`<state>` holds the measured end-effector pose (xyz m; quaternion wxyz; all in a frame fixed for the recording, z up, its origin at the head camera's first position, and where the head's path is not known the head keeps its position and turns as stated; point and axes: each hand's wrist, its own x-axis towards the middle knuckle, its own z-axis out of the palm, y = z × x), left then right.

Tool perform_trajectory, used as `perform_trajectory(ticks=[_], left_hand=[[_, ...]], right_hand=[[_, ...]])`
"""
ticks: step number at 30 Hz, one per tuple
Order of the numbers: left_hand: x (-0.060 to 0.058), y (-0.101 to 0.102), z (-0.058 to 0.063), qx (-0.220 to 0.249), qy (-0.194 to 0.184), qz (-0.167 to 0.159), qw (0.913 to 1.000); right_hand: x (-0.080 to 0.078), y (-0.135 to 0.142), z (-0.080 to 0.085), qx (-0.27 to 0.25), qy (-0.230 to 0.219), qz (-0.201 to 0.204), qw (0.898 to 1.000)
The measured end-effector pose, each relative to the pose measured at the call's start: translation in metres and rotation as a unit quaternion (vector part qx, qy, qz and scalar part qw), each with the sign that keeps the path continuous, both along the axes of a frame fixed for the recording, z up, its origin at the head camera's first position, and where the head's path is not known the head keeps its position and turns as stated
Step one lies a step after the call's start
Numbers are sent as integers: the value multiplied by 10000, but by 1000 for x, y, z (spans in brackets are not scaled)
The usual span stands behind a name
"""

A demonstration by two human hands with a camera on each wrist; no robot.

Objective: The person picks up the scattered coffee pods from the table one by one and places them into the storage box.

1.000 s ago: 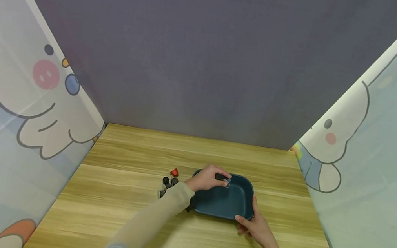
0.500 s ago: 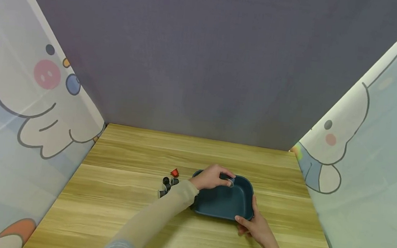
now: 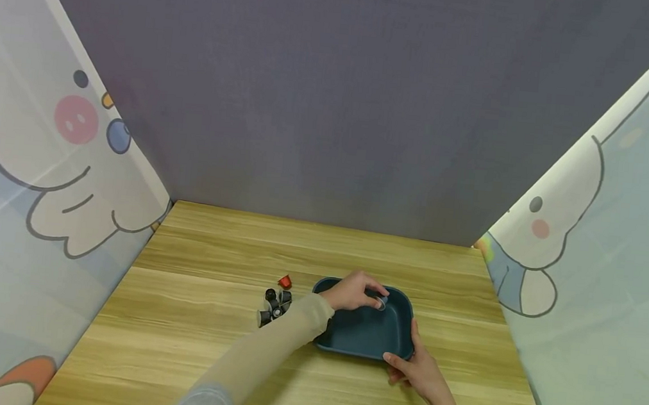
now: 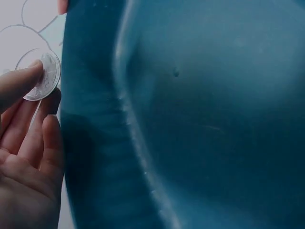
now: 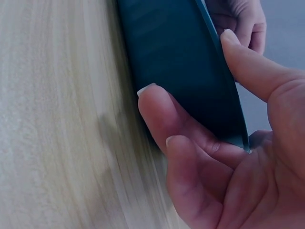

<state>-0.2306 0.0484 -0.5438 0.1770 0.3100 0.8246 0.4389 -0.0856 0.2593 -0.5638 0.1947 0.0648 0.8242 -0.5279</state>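
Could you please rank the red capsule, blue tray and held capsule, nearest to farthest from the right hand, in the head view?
1. Blue tray, gripped by the right hand.
2. Held capsule, in the left hand.
3. Red capsule, left of the tray.

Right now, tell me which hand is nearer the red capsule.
Left. The left hand is right of the red capsule, over the tray; the right hand, farther right, grips the tray.

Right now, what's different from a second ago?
The left hand moved slightly right over the blue tray, still pinching the silver-lidded capsule. Nothing was let go. The right hand still grips the tray's near right corner; the red capsule stayed put.
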Motion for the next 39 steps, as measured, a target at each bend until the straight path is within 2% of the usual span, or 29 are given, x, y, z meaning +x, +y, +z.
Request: perform_trajectory(ticks=[6, 13, 22, 30, 39], left_hand=[[-1, 3, -11, 111, -597, 82, 9981], [-1, 4, -23, 226, -972, 44, 9950], [-1, 12, -38, 363, -1105, 115, 9931], [1, 18, -45, 173, -1203, 87, 9926], [1, 18, -52, 483, -1413, -149, 9887]], right_hand=[[-1, 1, -1, 41, -50, 37, 10000], [-1, -2, 2, 141, -35, -16, 9999], [0, -3, 3, 24, -105, -110, 9999], [-1, -2, 4, -12, -63, -33, 10000], [-1, -2, 4, 25, -50, -46, 10000]])
